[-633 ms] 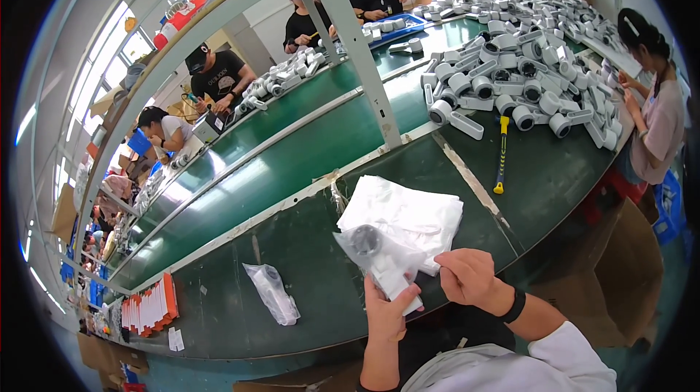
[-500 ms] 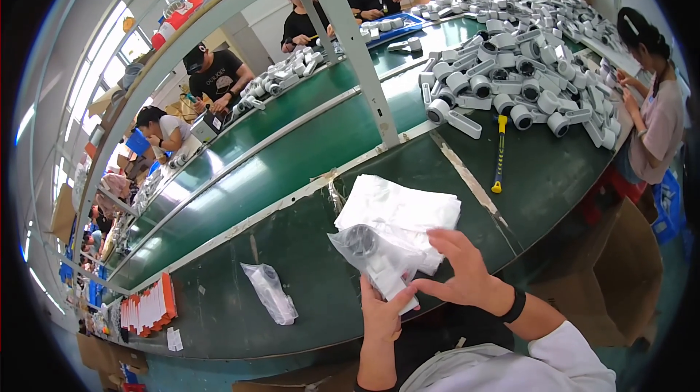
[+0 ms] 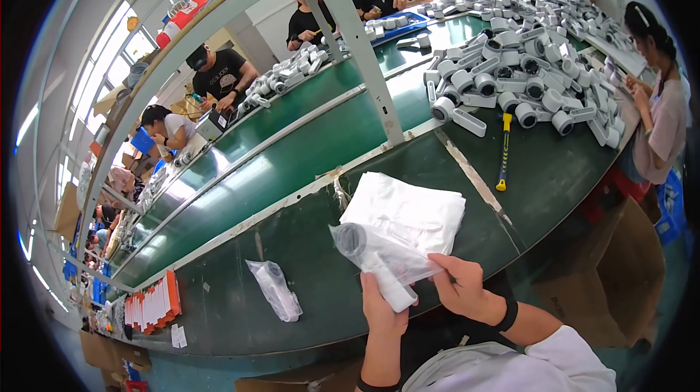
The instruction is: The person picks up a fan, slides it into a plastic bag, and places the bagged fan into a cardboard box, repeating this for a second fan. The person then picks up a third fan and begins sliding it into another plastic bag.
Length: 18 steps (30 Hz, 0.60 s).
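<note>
Two hands, left hand [image 3: 380, 309] and right hand [image 3: 464, 289], pinch one white cylindrical part in clear plastic bag [image 3: 377, 256], lower centre; one stack of white bags [image 3: 408, 210] lies behind.

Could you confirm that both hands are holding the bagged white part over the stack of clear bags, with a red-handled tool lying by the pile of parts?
Nearly: the head view shows the tool with a yellow handle, not red. Everything else holds.
</note>
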Motion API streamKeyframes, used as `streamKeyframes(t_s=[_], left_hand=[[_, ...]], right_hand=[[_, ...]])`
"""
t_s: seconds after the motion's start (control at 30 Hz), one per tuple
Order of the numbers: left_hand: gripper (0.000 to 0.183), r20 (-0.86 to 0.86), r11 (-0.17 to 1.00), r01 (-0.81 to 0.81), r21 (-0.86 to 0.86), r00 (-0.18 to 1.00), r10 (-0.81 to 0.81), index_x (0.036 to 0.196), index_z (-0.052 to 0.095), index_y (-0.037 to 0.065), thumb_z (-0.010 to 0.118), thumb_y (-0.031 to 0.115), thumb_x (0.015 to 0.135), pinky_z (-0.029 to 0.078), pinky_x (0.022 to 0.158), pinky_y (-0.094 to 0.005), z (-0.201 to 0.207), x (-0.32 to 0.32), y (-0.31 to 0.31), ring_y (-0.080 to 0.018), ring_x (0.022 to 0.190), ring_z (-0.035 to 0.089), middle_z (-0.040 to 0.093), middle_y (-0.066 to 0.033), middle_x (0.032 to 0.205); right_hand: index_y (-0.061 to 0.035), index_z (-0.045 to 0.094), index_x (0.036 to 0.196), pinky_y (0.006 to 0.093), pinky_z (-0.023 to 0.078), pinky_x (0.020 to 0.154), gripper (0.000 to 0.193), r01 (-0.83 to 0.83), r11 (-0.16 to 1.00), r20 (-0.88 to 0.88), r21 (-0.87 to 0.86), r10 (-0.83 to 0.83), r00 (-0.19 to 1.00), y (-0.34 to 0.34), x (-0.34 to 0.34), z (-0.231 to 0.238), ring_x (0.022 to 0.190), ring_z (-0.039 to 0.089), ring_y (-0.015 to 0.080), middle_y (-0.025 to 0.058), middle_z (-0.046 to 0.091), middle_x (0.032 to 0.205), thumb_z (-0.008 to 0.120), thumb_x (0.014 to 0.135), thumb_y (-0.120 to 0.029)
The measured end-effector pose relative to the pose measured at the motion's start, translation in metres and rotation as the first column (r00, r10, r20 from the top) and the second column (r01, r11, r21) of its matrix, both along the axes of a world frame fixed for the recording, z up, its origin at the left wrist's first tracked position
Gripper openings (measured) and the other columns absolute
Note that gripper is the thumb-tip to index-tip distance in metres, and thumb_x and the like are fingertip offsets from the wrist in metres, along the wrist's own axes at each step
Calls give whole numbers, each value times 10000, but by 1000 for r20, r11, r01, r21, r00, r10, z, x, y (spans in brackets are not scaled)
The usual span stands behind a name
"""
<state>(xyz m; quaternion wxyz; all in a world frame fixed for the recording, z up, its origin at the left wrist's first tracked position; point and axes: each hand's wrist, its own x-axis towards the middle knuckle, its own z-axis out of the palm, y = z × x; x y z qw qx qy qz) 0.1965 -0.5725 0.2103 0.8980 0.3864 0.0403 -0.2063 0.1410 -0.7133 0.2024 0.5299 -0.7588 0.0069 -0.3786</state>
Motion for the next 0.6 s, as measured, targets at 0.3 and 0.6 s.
streamKeyframes(t_s=[0.3, 0.6], left_hand=[[430, 114, 977, -200, 70, 975, 191, 1412, 321, 71, 414, 248, 1032, 505, 879, -442, -6, 4, 12, -279, 1145, 557, 494, -128, 1332], [442, 205, 963, -249, 106, 953, 223, 1425, 300, 48, 439, 205, 1037, 448, 1026, -438, -1, -2, 16, -265, 1242, 503, 455, -133, 1388]], right_hand=[[31, 627, 1047, 251, 509, 577, 172, -42, 989, 161, 139, 19, 987, -8, -20, -17, 640, 637, 162, 136, 662, 847, 549, 895, 14], [-5, 515, 1275, 244, 516, 633, 585, -203, 857, -324, 473, 383, 865, 15, -1, 26, 722, 603, 115, 90, 655, 1002, 800, 783, -141]])
